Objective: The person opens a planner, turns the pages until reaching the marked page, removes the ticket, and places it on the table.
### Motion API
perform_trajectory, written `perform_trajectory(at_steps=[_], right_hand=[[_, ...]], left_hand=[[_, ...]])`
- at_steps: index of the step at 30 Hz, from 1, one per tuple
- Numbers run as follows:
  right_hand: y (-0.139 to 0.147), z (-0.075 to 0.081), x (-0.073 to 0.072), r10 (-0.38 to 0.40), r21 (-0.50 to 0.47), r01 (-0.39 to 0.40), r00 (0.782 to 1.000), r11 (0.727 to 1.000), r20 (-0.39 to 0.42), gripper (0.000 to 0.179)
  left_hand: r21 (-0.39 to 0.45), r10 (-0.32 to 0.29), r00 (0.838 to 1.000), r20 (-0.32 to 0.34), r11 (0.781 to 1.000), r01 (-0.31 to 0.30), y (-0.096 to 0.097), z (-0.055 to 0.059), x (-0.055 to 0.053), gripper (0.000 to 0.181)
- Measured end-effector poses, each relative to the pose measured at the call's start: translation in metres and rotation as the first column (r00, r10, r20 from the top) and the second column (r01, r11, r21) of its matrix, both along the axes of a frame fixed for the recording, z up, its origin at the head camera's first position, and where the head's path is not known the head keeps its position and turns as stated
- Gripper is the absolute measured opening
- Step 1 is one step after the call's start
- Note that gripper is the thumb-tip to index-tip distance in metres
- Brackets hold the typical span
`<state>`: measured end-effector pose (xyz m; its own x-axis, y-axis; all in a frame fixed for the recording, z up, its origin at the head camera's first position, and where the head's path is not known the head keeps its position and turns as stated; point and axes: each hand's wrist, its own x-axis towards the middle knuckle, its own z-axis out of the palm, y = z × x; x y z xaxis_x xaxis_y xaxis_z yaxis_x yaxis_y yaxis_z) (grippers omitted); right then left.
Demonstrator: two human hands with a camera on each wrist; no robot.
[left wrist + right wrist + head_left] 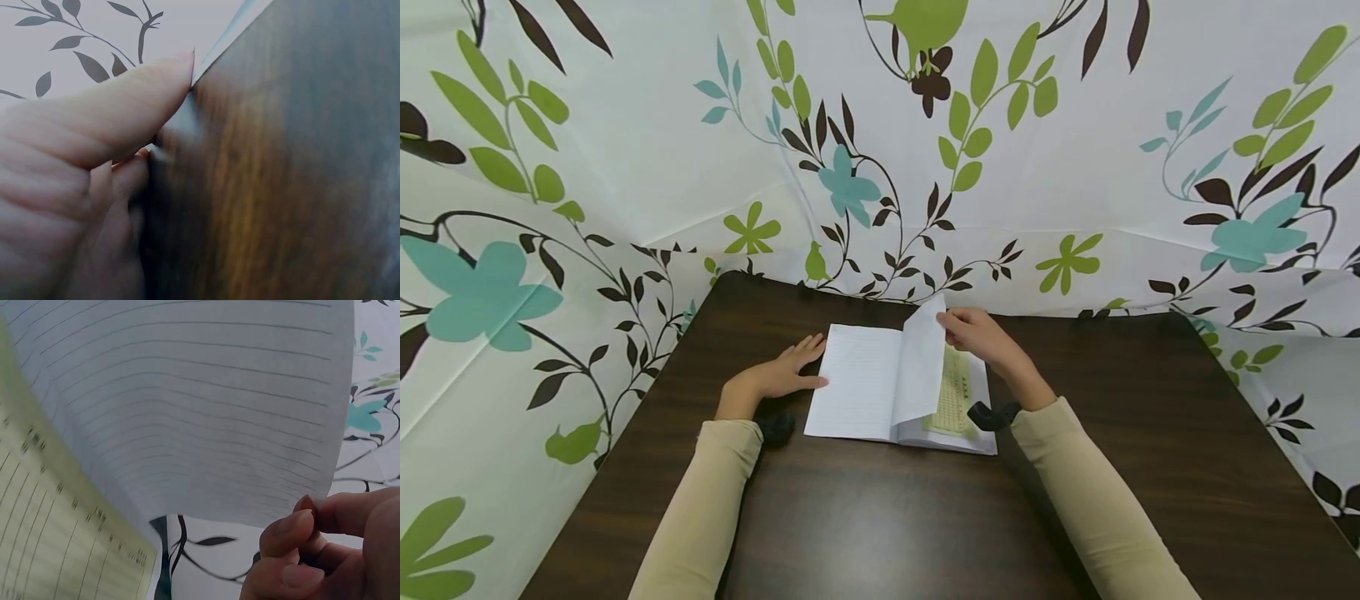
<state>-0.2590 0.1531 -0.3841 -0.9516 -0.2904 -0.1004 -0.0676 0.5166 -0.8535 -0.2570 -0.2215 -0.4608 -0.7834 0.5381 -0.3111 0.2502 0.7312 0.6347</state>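
Note:
An open notebook (857,383) with lined white pages lies on the dark table. My right hand (977,337) pinches the outer top corner of one raised page (921,358), between thumb and finger. In the right wrist view the lifted page (219,412) curves up from the spine, and my right hand (331,544) grips its corner. Under it, on the right side, lies a yellow-green printed sheet (953,392). My left hand (778,371) rests at the notebook's left edge with fingers spread; the left wrist view shows its thumb (144,100) right at the paper's edge.
The dark wooden table (880,517) runs around the notebook on all sides. Behind and beside it hangs a white cloth (647,167) printed with leaves, flowers and birds. A black band (992,415) sits on the right wrist and another (777,427) on the left.

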Motion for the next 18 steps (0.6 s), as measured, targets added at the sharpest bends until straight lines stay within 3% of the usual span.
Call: perform_trajectory(at_steps=[18], right_hand=[[-0.063, 0.011, -0.015, 0.084, 0.002, -0.084, 0.996, 0.996, -0.042, 0.042]], left_hand=[[0.004, 0.002, 1.000, 0.002, 1.000, -0.002, 0.001, 0.001, 0.000, 0.090]])
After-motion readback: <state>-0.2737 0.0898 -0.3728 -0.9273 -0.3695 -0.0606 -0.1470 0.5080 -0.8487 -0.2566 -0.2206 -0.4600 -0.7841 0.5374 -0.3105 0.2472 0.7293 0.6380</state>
